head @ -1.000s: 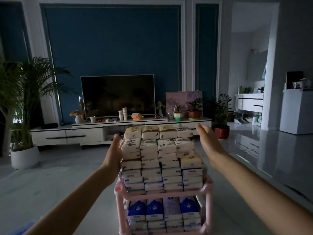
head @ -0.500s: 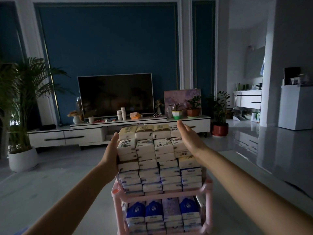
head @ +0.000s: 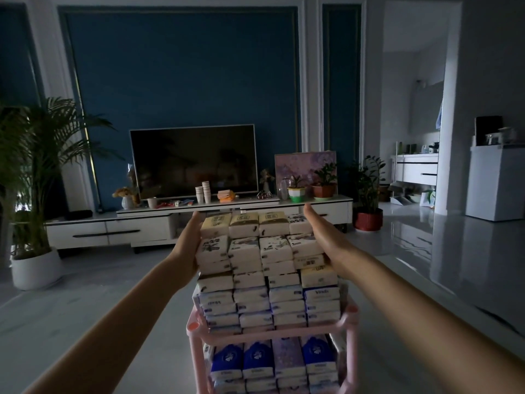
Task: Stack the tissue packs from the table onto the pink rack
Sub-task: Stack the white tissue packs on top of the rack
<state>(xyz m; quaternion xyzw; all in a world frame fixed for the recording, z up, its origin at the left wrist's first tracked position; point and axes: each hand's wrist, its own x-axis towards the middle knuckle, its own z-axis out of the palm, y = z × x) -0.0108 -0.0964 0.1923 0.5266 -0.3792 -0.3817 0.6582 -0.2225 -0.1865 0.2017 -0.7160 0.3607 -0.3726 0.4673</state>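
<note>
The tissue packs (head: 267,268) are piled high on the top shelf of the pink rack (head: 350,345), with another full layer of blue and purple ones on the shelf below. The left hand (head: 187,245) and right hand (head: 319,233) are both flat, fingers straight, palms pressed against opposite sides of the upper rows, not gripping anything. Looks to me like they're squaring up the tower. If it were me I'd push evenly from both sides and low enough to catch the rows that jut out on the left, since those soft packs could bulge or slide off if one side gets shoved harder. The rack sits on a glossy pale floor (head: 85,285) in a dim living room, with a TV (head: 194,162) on a white console (head: 108,228) and a big palm (head: 37,155) off to the left.
</note>
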